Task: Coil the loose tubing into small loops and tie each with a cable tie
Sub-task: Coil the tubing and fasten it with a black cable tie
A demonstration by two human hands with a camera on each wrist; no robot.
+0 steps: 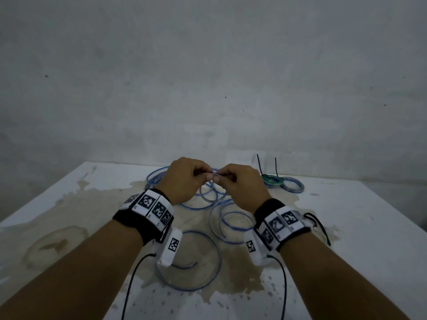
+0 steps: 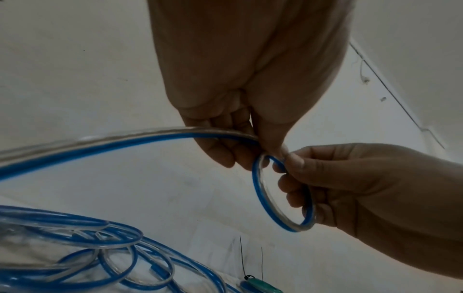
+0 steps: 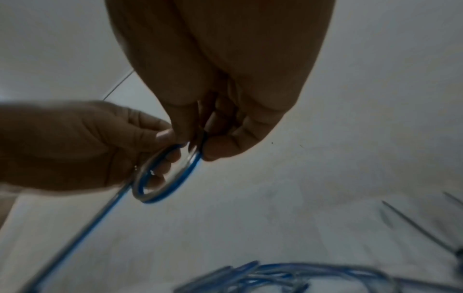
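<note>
Wall: grey and scuffed, rising behind the table [image 1: 346, 227].
Table: one white top, stained brown around its middle, the landmark for everything below.
Loose tubing [image 1: 196, 250]: one sprawl of clear, blue-striped tube lying in open curls across the table's middle and far side.
Hands: two, raised together above the table's far middle, thumbs nearly touching.
Left hand [image 1: 182, 181]: fingers curled, thumb and fingers pinching the tube where it runs into the small loop [image 2: 283, 194].
Right hand [image 1: 242, 188]: fingers curled through and around the same loop, thumb pressed on its top.
Small loop: one ring of tubing, held clear of the table between both hands.
Tied coils [image 1: 283, 183]: two, at the table's far right edge, touching each other.
Cable ties [image 1: 260, 165]: two black tails standing up from those coils.
</note>
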